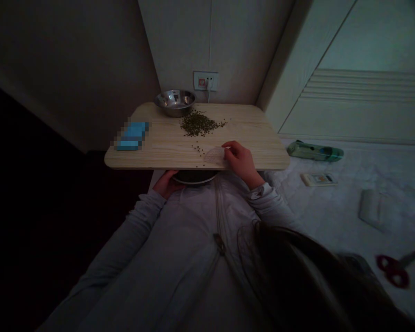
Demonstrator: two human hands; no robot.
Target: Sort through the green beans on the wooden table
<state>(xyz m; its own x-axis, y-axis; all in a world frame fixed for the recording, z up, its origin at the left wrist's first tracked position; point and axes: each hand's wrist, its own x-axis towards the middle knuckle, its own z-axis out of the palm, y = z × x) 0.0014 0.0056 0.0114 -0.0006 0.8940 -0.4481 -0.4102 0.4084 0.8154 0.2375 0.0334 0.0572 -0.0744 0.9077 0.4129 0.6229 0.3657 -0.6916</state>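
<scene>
From afar, by the table's (166, 154) near edge, I saw my left hand (168, 183) beside a bowl (194, 178), grip unclear. The green grains (196, 123) lay heaped on top, probably hard and rolling, best scooped low; my right hand (240, 160) pinched a clear sheet (214, 156), likely light, by its end.

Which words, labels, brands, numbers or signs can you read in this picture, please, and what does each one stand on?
None can be read.
Green object on the white bedding: dark markings, too blurred to read.
Pale flat object: coloured marks, too small to read.
Blue object: pixelated, nothing readable.
Wall socket: reddish mark, too small to read.
</scene>
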